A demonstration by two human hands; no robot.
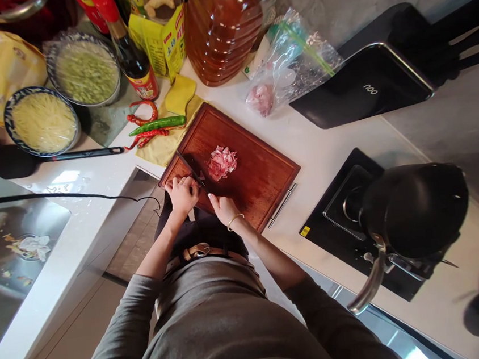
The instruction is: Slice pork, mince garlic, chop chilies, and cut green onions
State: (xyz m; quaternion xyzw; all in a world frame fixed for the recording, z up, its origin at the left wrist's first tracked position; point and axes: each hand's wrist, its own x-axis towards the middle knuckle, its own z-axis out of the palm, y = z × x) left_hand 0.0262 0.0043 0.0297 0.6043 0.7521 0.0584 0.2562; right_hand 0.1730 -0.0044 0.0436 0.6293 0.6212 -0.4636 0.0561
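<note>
A reddish wooden cutting board (261, 183) lies on the white counter with a small heap of sliced pink meat (221, 162) on it. A dark knife (190, 166) stretches across the board's left corner, just left of the meat. My right hand (223, 207), with a gold bangle on the wrist, reaches the knife's near end and seems to grip its handle. My left hand (181, 195) sits on the board's near left edge with its fingers curled, right beside the blade. What lies under those fingers is hidden.
Red and green chillies (152, 128) lie on a yellow cloth beyond the board. Two bowls of shredded vegetables (45, 121) (87, 74), a sauce bottle (133, 59) and a big oil jug (223, 27) stand behind. A black wok (414, 209) sits on the stove at right, the sink (12, 255) at left.
</note>
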